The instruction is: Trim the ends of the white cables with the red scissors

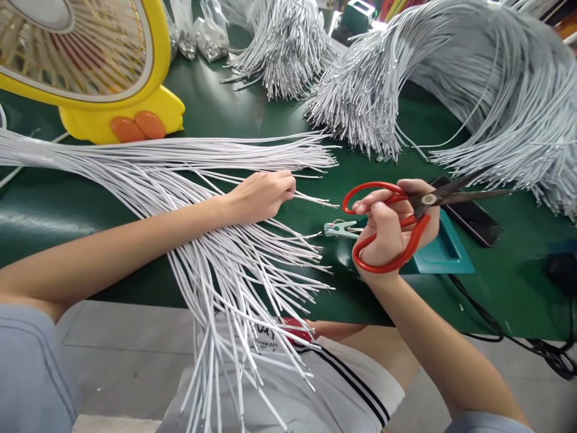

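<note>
My left hand (261, 193) is closed in a pinch on a thin white wire (315, 200) pulled from the fan of white wires (216, 252) that lies across the green table (135, 282) and hangs over my lap. My right hand (390, 225) grips red-handled scissors (406, 207), fingers through the loops, dark blades pointing right and slightly parted. The wire's stripped end points toward the scissors, a short gap away. A small metal clip (338, 229) lies just left of my right hand.
A yellow duck-shaped fan (97, 66) stands at the back left. Large bundles of grey-white wires (473, 78) arch over the back right, another bundle (288, 48) at back centre. A black phone (473, 216) and a teal tray (439, 249) lie under the scissors. Black cables (518, 340) trail off the table's right edge.
</note>
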### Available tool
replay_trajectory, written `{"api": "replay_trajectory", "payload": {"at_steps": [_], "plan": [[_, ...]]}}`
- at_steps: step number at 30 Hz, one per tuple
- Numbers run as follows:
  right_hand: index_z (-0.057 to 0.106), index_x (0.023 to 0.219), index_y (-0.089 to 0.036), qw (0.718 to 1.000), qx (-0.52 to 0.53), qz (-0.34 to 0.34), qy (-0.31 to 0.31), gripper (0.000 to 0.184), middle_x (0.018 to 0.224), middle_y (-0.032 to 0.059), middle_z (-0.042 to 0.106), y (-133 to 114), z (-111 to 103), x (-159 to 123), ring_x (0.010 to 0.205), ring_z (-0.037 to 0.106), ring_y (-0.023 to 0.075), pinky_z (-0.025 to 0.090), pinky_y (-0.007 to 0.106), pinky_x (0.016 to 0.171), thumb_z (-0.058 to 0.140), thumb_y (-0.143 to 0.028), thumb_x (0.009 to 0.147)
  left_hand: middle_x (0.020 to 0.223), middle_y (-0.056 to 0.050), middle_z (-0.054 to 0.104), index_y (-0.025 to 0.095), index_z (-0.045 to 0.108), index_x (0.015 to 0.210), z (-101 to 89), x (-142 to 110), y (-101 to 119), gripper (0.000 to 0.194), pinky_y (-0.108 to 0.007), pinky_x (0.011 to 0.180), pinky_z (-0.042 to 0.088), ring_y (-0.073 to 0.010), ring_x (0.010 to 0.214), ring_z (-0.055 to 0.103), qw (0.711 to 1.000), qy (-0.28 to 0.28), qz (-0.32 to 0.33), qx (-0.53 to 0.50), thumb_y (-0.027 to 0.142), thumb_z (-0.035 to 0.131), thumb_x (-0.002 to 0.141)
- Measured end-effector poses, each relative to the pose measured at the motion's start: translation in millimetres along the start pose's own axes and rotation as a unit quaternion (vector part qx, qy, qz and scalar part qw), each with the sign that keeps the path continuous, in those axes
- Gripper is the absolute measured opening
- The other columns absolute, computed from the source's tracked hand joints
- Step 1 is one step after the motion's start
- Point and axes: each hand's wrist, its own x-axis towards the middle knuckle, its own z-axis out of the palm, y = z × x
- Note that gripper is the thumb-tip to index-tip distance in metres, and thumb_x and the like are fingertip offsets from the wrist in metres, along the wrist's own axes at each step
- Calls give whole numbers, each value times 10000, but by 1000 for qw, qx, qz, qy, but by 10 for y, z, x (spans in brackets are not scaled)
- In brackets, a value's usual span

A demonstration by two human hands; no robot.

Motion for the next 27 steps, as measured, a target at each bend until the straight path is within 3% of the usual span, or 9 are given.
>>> {"api": "replay_trajectory", "payload": {"at_steps": [6, 9, 13, 18, 27], "plan": [[559, 950, -297, 1000, -6, 7, 8, 209, 650, -56, 582, 22, -3, -1, 523, 534, 139, 488, 315, 535, 602, -203, 768, 808, -58, 600, 141, 670, 907, 25, -88, 262, 188, -212, 585, 415, -106, 652, 546, 971, 19, 126, -200, 181, 487, 896], [565, 946, -309, 1000, -14, 14, 0, 198, 643, -50, 566, 19, 1, -3, 528, 529, 145, 489, 323, 540, 615, -220, 776, 777, -53, 594, 137, 680, 858, 77, -105, 309, 132, -206, 552, 419, -94, 623, 533, 950, 27, 153, -271, 148, 549, 852], [568, 951, -315, 1000, -10, 23, -8, 205, 657, -45, 573, 8, -4, -8, 539, 532, 153, 493, 338, 561, 612, -207, 782, 675, -20, 570, 123, 651, 760, 104, -86, 308, 71, -178, 441, 392, -63, 506, 501, 923, 63, 60, -375, 118, 593, 800], [544, 969, -326, 999, -34, 26, -24, 184, 681, -35, 571, 18, -16, -14, 561, 540, 164, 499, 350, 576, 596, -241, 813, 538, 15, 527, 103, 612, 744, 58, -63, 315, 86, -163, 367, 420, -66, 374, 527, 869, 30, -78, -488, 159, 605, 809], [562, 962, -325, 998, -29, 40, -34, 171, 681, -34, 570, 6, -16, -16, 568, 554, 164, 500, 346, 571, 624, -271, 812, 496, 38, 514, 107, 559, 789, 43, -47, 300, 127, -149, 343, 414, -82, 353, 557, 835, 51, -98, -539, 189, 534, 883]]}}
